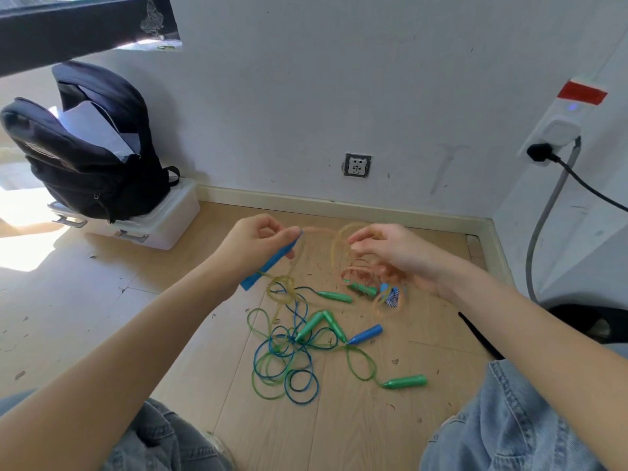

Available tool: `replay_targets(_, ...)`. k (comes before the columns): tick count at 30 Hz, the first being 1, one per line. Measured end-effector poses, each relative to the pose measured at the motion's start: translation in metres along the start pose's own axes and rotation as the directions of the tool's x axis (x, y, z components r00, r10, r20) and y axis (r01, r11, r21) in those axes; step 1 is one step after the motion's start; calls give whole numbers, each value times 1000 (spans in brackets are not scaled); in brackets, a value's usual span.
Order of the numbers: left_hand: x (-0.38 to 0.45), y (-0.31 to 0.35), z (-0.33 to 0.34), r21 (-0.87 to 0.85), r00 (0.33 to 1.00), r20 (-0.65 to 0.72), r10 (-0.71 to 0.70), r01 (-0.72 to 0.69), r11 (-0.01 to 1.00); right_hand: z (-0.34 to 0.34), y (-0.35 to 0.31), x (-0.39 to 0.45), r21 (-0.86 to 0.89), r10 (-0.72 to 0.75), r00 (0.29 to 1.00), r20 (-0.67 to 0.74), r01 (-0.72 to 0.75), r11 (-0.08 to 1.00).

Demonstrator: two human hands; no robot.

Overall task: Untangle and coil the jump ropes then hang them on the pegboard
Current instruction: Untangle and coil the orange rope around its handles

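A light wooden floor (pixel 339 419) meets a scuffed white wall (pixel 306 96) with a socket (pixel 356 165); a black backpack (pixel 88 154) sits on a clear plastic box (pixel 163 226) at the left. The left grip (pixel 258 243) clasps a blue handle (pixel 272 263). The right grip (pixel 390 253), blurred, pinches loops of a pale orange rope (pixel 339 246) strung between both hands. Below them, tangled green and blue jump ropes (pixel 289 355) lie on the floor.
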State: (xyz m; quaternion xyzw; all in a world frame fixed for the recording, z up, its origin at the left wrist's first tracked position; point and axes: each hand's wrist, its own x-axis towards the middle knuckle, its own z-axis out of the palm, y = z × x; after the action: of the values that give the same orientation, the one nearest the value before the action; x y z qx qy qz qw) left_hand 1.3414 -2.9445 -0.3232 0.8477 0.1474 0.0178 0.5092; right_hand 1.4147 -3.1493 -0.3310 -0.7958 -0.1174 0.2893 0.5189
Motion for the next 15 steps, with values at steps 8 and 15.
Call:
replay_targets(8,-9,10,9,-98,938,343,42,-8,995,5,-4,-3,148,-64,994,87,51,988)
replay_targets(15,-8,1,7,309,847,490,-207,53,950,-11,1,8,338,98,936,-338,23,941)
